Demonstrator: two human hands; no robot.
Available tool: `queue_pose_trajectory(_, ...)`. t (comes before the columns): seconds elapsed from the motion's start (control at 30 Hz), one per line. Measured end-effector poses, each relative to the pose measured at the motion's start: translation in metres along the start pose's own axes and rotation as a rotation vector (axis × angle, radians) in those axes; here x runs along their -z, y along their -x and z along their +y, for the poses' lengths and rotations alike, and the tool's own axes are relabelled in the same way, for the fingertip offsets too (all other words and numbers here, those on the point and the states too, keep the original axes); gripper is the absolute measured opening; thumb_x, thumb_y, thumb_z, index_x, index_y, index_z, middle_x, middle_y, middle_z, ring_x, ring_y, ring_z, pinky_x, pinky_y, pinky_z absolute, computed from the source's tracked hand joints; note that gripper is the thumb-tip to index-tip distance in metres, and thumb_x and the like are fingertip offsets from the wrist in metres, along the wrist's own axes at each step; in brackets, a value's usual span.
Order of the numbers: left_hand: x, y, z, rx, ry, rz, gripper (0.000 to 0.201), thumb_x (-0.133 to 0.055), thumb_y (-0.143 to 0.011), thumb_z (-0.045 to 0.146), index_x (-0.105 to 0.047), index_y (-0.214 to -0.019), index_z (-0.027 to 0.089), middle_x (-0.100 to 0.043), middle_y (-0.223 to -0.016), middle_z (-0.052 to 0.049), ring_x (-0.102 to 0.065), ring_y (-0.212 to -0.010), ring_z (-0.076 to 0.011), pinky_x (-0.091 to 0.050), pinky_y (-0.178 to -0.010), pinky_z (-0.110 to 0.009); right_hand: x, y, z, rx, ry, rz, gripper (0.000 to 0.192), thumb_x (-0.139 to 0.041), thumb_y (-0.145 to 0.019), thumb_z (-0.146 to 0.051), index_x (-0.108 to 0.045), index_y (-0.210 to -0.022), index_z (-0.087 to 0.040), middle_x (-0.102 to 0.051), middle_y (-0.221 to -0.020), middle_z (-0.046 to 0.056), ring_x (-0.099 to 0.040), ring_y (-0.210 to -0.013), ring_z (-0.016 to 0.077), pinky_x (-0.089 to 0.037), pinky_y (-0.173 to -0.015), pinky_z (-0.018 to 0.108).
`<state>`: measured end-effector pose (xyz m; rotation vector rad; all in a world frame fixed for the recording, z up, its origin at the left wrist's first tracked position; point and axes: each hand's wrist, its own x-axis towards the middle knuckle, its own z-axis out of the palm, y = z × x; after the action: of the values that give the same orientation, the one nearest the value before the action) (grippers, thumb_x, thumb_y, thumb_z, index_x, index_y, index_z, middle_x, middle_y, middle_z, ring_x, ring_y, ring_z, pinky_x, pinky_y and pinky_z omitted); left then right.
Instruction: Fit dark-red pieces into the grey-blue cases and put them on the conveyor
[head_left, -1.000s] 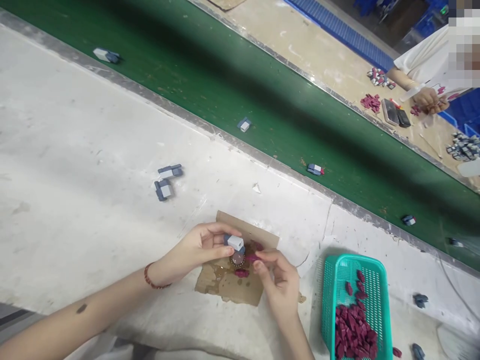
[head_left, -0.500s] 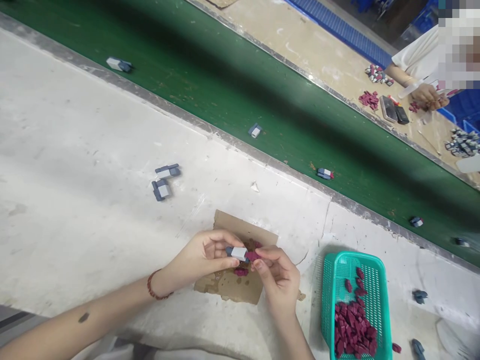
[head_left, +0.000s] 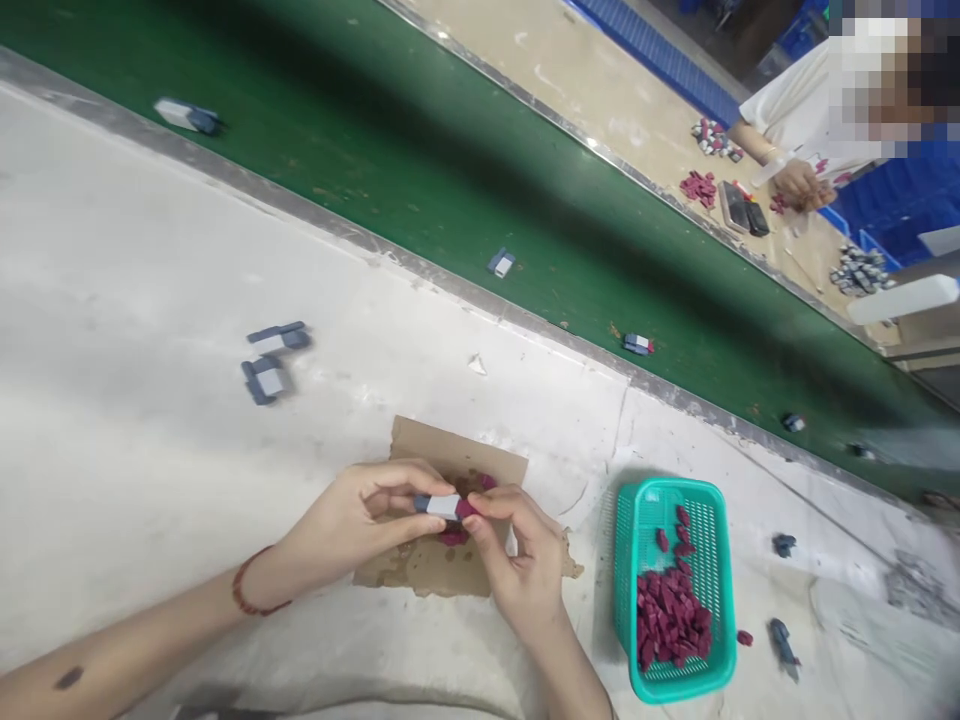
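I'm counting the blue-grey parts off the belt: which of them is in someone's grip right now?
The blue-grey part over the cardboard, pinched between left hand and right hand. The two others lie untouched on the table.

Lying on the worktable (head_left: 135,250): cardboard sheet (head_left: 427,580) left of the basket (head_left: 667,590); conveyor belt (head_left: 450,170) running behind both.

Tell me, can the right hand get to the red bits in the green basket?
Probably yes. The green basket sits open-topped just beside the right hand, nothing between them. But that hand pinches a red piece against the grey-and-white part, so its fingers are busy.
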<state>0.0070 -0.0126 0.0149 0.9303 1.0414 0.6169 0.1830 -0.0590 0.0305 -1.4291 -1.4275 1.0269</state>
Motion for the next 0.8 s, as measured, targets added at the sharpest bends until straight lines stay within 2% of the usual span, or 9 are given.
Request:
queue_pose_trajectory(0.13,0.0,-0.005,0.004,0.046,-0.119,-0.055,0.024,-0.081,-0.063,0.038,-0.075,-0.08,0.021,-0.077,-0.088,-0.007,-0.072,-0.08,-0.027,-0.06,-0.073,-0.031,0.008,0.003,-0.006,-0.013,0.042,0.002,0.01,-0.062,-0.09,-0.024,-0.071,-0.092,-0.021,-0.073,-0.086,0.005,-0.069,-0.079,0.0176,-0.055,-0.072,0.028)
queue_pose_trajectory(0.2,0.003,-0.013,0.013,0.065,-0.208,-0.111,0.027,-0.08,-0.063,0.04,-0.076,-0.083,0.023,-0.077,-0.091,-0.007,-0.072,-0.083,-0.0286,-0.06,-0.075,-0.032,0.026,0.006,-0.009,-0.011,0.111,0.021,0.011,-0.061,-0.091,-0.025,-0.071,-0.094,-0.022,-0.073,-0.088,0.005,-0.068,-0.08,0.0178,-0.055,-0.072,0.028)
queue_pose_trajectory(0.27,0.009,-0.024,0.029,0.034,-0.282,-0.101,0.031,-0.08,-0.064,0.043,-0.075,-0.087,0.023,-0.078,-0.093,-0.006,-0.072,-0.085,-0.0294,-0.058,-0.076,-0.032,0.053,0.014,-0.01,-0.02,0.265,0.13,0.013,-0.058,-0.091,-0.026,-0.071,-0.092,-0.023,-0.072,-0.088,0.005,-0.067,-0.082,0.0192,-0.054,-0.073,0.03)
queue_pose_trajectory(0.37,0.027,-0.054,0.055,-0.059,-0.4,0.044,0.037,-0.077,-0.067,0.048,-0.073,-0.094,0.023,-0.078,-0.097,-0.004,-0.07,-0.09,-0.0294,-0.054,-0.081,-0.034,0.103,0.033,0.001,-0.157,0.622,0.431,0.019,-0.054,-0.09,-0.034,-0.069,-0.09,-0.021,-0.07,-0.094,0.009,-0.065,-0.082,0.0234,-0.052,-0.074,0.036)
queue_pose_trajectory(0.43,0.041,-0.082,0.067,-0.159,-0.5,0.159,0.038,-0.074,-0.069,0.048,-0.072,-0.098,0.023,-0.078,-0.099,-0.003,-0.068,-0.094,-0.0282,-0.05,-0.083,-0.035,0.132,0.047,0.016,-0.331,0.825,0.513,0.029,-0.051,-0.087,-0.041,-0.069,-0.094,-0.019,-0.068,-0.104,0.014,-0.064,-0.079,0.0259,-0.05,-0.072,0.04)
queue_pose_trajectory(0.5,0.055,-0.116,0.074,-0.313,-0.555,0.265,0.038,-0.071,-0.069,0.052,-0.073,-0.096,0.024,-0.077,-0.093,-0.002,-0.067,-0.091,-0.0263,-0.047,-0.075,-0.034,0.15,0.059,0.033,-0.44,0.928,0.499,0.035,-0.047,-0.084,-0.042,-0.069,-0.095,-0.017,-0.068,-0.101,0.017,-0.064,-0.08,0.0291,-0.049,-0.074,0.043)
queue_pose_trajectory(0.63,0.072,-0.178,0.08,-0.458,-0.686,0.374,0.03,-0.066,-0.072,0.05,-0.075,-0.092,0.03,-0.073,-0.077,-0.005,-0.064,-0.088,-0.0289,-0.044,-0.076,-0.04,0.16,0.068,0.056,-0.497,0.947,0.487,0.032,-0.044,-0.08,-0.039,-0.068,-0.086,-0.018,-0.07,-0.091,0.016,-0.065,-0.08,0.0314,-0.049,-0.075,0.044)
queue_pose_trajectory(0.73,0.069,-0.201,0.088,-0.55,-0.788,0.41,0.034,-0.062,-0.075,0.048,-0.075,-0.096,0.024,-0.072,-0.092,-0.009,-0.055,-0.108,-0.0338,-0.037,-0.095,-0.046,0.158,0.067,0.055,-0.529,0.839,0.536,0.029,-0.05,-0.077,-0.042,-0.067,-0.081,-0.019,-0.072,-0.087,0.014,-0.066,-0.076,0.0311,-0.049,-0.072,0.043)
queue_pose_trajectory(0.8,0.058,-0.206,0.093,-0.61,-0.863,0.389,0.042,-0.059,-0.079,0.047,-0.073,-0.105,0.018,-0.067,-0.109,-0.011,-0.046,-0.119,-0.0347,-0.03,-0.104,-0.047,0.156,0.066,0.047,-0.542,0.66,0.575,0.031,-0.056,-0.076,-0.046,-0.068,-0.084,-0.019,-0.073,-0.086,0.013,-0.067,-0.075,0.0295,-0.051,-0.069,0.04)
